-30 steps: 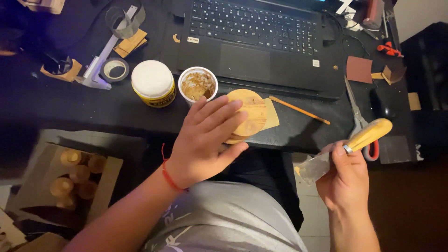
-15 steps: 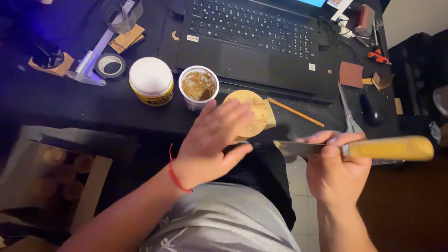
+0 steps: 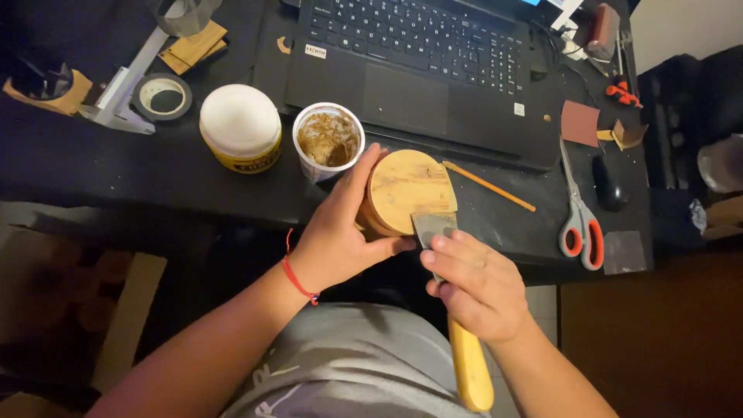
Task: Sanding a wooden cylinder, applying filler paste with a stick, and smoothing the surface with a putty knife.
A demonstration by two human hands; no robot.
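Change since 0.5 s ago: right hand (image 3: 476, 290) has swung the putty knife (image 3: 453, 310) from lying sideways at the right to pointing away from the body, blade now on the wooden disc (image 3: 409, 191); left hand (image 3: 340, 232) has slid from on top of the disc to its left side.
Left hand: curled around the left edge of the wooden disc, thumb at the near edge, fingers up the far-left side; a red cord sits on the wrist.
Right hand: closed around the putty knife, fingers over the blade's base; yellow handle runs back toward the body.
Wooden disc: round, pale, at the near edge of the worktop (image 3: 116, 166), just in front of the laptop (image 3: 433, 70).
Blade: flat metal, touching the disc's near-right part.
Left of disc: 1 open cup of brown paste (image 3: 327, 139), then 1 white-lidded jar (image 3: 241, 128).
Right of disc: 1 thin wooden stick (image 3: 487, 186); further right, scissors (image 3: 576, 213) with red handles.
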